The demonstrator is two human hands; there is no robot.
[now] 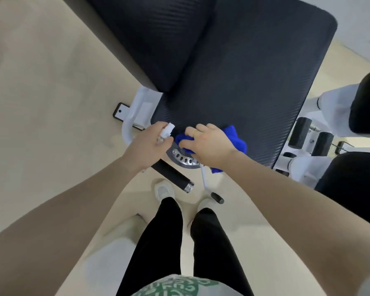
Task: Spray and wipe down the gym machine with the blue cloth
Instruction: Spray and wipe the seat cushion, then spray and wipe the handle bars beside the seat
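Blue cloth (233,138) is bunched under the right hand (208,144), fingers curled into it, at the near edge of the black seat pad (244,82). Spray bottle (166,133) is gripped in the left hand (150,146), just beside. Bare beige floor (41,103) is seen left of the machine.

Bare forearms; black trousers (158,242); white shoes (164,190) beside the black handle (172,175); white top, green print (175,285).
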